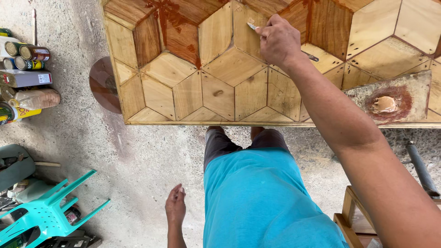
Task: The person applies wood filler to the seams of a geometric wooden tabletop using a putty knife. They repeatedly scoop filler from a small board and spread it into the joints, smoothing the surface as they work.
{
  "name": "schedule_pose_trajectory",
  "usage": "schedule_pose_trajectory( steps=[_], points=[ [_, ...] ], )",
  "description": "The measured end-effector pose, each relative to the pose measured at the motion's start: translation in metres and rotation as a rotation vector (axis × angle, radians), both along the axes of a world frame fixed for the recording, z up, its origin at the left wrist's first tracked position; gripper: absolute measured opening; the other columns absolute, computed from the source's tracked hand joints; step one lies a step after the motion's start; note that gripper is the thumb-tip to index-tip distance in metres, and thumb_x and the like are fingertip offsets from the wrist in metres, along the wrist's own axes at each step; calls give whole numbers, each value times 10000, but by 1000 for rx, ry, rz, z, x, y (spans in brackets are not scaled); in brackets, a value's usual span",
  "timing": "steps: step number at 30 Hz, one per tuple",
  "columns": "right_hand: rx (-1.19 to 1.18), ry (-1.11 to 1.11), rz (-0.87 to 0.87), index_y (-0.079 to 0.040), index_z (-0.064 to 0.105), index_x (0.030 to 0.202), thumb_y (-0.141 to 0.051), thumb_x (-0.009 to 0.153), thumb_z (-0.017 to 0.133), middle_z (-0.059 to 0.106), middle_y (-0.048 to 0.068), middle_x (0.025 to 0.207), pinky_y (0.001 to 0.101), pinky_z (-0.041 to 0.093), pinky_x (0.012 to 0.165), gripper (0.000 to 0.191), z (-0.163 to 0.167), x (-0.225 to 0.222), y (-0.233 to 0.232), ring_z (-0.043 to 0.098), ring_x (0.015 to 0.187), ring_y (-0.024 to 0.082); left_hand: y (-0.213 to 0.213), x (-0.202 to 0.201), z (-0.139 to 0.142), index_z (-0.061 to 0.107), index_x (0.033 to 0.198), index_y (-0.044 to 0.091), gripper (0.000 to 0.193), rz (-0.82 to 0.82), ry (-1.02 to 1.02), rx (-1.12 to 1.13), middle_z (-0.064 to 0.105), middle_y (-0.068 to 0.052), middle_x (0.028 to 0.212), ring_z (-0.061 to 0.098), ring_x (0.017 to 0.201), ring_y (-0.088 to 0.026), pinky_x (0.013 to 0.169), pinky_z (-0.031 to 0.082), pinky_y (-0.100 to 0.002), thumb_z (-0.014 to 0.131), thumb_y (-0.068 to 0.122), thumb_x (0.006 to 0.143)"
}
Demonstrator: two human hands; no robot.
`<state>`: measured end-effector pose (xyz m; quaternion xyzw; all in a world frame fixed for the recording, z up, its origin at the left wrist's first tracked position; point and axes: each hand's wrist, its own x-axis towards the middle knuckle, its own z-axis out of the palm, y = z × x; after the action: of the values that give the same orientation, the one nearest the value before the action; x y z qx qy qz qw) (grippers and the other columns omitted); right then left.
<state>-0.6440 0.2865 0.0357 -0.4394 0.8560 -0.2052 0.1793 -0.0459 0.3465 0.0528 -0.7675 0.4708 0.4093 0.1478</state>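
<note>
My right hand (278, 41) reaches over a wooden panel (216, 94) made of diamond and hexagon pieces. It grips a thin metal putty knife (253, 26), whose tip touches a pale wood piece near the panel's far side. My left hand (175, 205) hangs by my side above the concrete floor, fingers loosely apart and holding nothing. A scrap board (404, 87) on the panel's right edge carries a dab of tan wood filler (385, 104) inside a reddish stain.
Cans and bottles (25, 57) lie on the floor at left. A teal plastic stool (43, 213) stands at lower left. A round reddish-brown disc (102, 85) sits beside the panel's left edge. A wooden frame (351, 218) is at lower right.
</note>
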Motion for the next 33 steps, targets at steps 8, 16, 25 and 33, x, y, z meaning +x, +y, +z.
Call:
schedule_pose_trajectory(
  steps=[8,16,25,33],
  points=[
    [-91,28,-13,-131,818,1075,-158,1019,655,636,17,944,366,512,774,174,-10,0,8,630,892,187,1,5,-5,675,1357,127,431,10,14,-35,754,-149,1154,698,1093,-239,965,521,-360,583,366,1010],
    [-181,-248,-196,-89,737,1274,-187,1129,580,635,79,864,358,476,604,235,35,18,93,584,738,180,2,-4,-16,694,1309,107,390,-46,90,-141,742,-93,1036,681,953,-206,863,527,-336,608,322,996],
    [-494,-469,-1153,-15,638,1381,-196,1062,657,625,19,876,204,442,461,367,115,41,346,544,619,75,-29,-252,12,647,791,-13,365,-713,907,-264,608,-111,754,563,719,-219,663,460,-342,637,266,1025],
    [-437,-649,-1180,13,599,1372,-123,950,739,644,-9,866,215,448,511,464,136,-19,370,545,627,67,113,-496,60,227,1598,60,840,-488,865,370,400,-207,1512,466,1342,-321,1079,445,-461,678,353,952]
  ],
)
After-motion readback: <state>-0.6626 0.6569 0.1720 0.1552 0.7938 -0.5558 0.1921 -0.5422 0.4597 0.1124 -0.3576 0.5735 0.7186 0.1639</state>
